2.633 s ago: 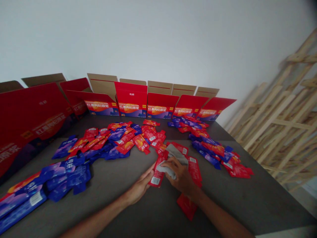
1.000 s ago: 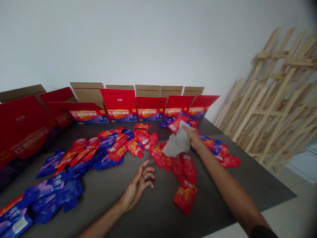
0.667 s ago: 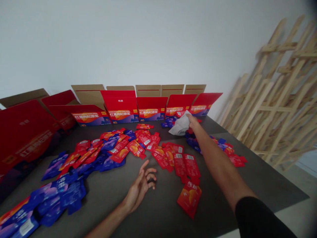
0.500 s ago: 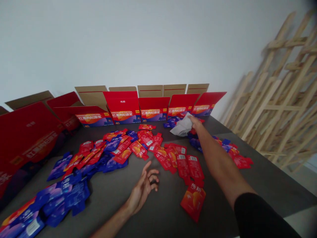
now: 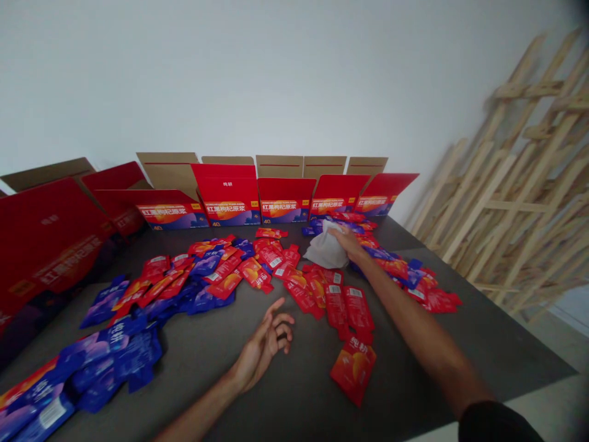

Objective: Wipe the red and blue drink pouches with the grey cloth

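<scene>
A crumpled pale grey-white cloth [image 5: 324, 248] is gripped by my right hand [image 5: 345, 240], out over the far right part of the dark table. Red pouches [image 5: 338, 307] lie in a trail just in front of the cloth, and a mixed red and blue heap [image 5: 398, 269] spreads beside my right forearm. My left hand [image 5: 267, 344] is held over the middle of the table, palm turned sideways, fingers loosely curled and apart, with nothing in it. Nearest to it are the red pouches and a single red pouch [image 5: 354, 368] to its right.
Red printed cartons [image 5: 232, 212] with raised flaps stand along the wall and down the left side. More red and blue pouches [image 5: 216, 270] lie before them, with blue ones [image 5: 115, 362] at front left. Wooden easels [image 5: 510, 184] lean against the wall beyond the table's right edge.
My right hand has drawn the cloth a little left and nearer. My left hand has kept almost the same place and pose. The view has shifted slightly.
</scene>
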Demonstrator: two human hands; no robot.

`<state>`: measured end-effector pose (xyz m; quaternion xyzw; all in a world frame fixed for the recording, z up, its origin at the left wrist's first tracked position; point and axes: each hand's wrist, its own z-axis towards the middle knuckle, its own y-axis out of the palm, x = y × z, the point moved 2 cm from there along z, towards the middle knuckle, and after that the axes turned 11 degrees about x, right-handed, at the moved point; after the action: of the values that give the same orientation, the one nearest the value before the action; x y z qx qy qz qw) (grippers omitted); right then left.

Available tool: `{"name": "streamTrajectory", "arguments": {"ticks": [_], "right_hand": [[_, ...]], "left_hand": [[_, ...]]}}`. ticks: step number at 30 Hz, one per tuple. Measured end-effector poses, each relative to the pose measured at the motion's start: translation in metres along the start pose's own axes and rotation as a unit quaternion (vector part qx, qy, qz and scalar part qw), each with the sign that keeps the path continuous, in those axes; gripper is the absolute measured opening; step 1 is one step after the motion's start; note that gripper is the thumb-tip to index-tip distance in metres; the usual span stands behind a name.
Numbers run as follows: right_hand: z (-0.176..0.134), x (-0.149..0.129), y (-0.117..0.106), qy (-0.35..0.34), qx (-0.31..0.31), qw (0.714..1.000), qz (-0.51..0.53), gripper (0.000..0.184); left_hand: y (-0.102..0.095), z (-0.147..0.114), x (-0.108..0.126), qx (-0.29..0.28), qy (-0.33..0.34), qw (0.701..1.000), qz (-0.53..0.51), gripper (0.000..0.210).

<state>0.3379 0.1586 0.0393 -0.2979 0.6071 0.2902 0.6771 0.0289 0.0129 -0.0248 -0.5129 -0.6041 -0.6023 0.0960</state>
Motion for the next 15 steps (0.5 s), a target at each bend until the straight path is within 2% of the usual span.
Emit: {"name": "streamTrajectory", "arguments": {"ticks": [5, 7, 9, 11, 13, 15], "right_hand": [[-0.083, -0.017, 0.0, -0.13, -0.119, 0.984, -0.031, 0.024], [-0.119, -0.023, -0.003, -0.278, -0.183, 0.939, -0.087, 0.025], [-0.149, -0.022, -0.008, -0.372, -0.214, 0.894, -0.125, 0.025], [-0.171, -0.018, -0.013, -0.424, -0.233, 0.862, -0.152, 0.027], [-0.186, -0.012, -0.018, -0.453, -0.243, 0.839, -0.179, 0.03], [-0.196, -0.006, -0.023, -0.473, -0.25, 0.82, -0.206, 0.032]], "left_hand": [[-0.001, 0.0, -0.003, -0.016, 0.027, 0.999, 0.037, 0.044], [-0.003, -0.002, -0.003, -0.016, 0.066, 0.994, 0.087, 0.039], [-0.004, -0.006, 0.0, -0.028, 0.116, 0.975, 0.185, 0.033], [-0.003, -0.01, 0.006, -0.055, 0.174, 0.93, 0.319, 0.029], [-0.003, -0.014, 0.015, -0.093, 0.233, 0.86, 0.444, 0.028], [-0.003, -0.014, 0.026, -0.128, 0.276, 0.803, 0.513, 0.032]]}}
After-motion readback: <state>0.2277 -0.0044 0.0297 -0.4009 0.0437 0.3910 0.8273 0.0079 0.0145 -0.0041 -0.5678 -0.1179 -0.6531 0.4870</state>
